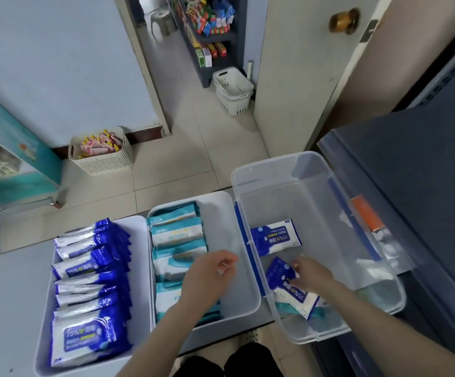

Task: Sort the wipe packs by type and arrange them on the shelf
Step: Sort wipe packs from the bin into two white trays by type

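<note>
Two white trays sit side by side on a low shelf. The left tray holds several blue wipe packs standing in a row. The middle tray holds teal wipe packs along its left side. A clear plastic bin on the right holds one blue pack lying flat and teal packs at its near end. My right hand is inside the bin, gripping another blue pack. My left hand hovers over the middle tray, fingers loosely curled, holding nothing.
A dark cabinet stands right of the bin. On the tiled floor sit a cream basket of snack packets and a white basket by an open door. A stocked shelf stands beyond the doorway.
</note>
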Available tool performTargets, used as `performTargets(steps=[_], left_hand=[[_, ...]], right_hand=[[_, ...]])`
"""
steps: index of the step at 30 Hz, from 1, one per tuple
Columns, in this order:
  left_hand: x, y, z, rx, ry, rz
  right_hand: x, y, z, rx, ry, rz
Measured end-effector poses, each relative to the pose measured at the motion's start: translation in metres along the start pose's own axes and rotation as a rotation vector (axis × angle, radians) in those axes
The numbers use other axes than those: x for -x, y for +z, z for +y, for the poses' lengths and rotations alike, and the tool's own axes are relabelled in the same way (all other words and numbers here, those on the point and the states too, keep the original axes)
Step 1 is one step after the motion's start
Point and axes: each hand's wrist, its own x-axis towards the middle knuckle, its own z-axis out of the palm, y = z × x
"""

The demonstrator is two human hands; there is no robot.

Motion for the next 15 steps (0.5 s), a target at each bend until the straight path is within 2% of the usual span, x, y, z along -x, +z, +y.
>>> performTargets(steps=[3, 6, 8, 12, 15], left_hand=[[-0.009, 0.011, 0.015, -0.042, 0.005, -0.007], [-0.021, 0.018, 0.028, -0.082, 0.008, 0.010], [-0.033, 0.021, 0.042, -0.106, 0.026, 0.001], [-0.074, 0.038, 0.075, -0.187, 0.118, -0.041], [-0.114, 0.064, 0.097, -0.333, 0.157, -0.128]], right_hand=[[-0.014, 0.011, 0.001, -0.009, -0.059, 0.031], [-0.023, 0.007, 0.005, -0.062, -0.064, -0.022], [-0.028, -0.002, 0.015, -0.219, -0.023, 0.031], [-0.026, -0.026, 0.034, -0.701, 0.126, 0.253], [-0.026, -0.035, 0.045, -0.900, 0.215, 0.326]])
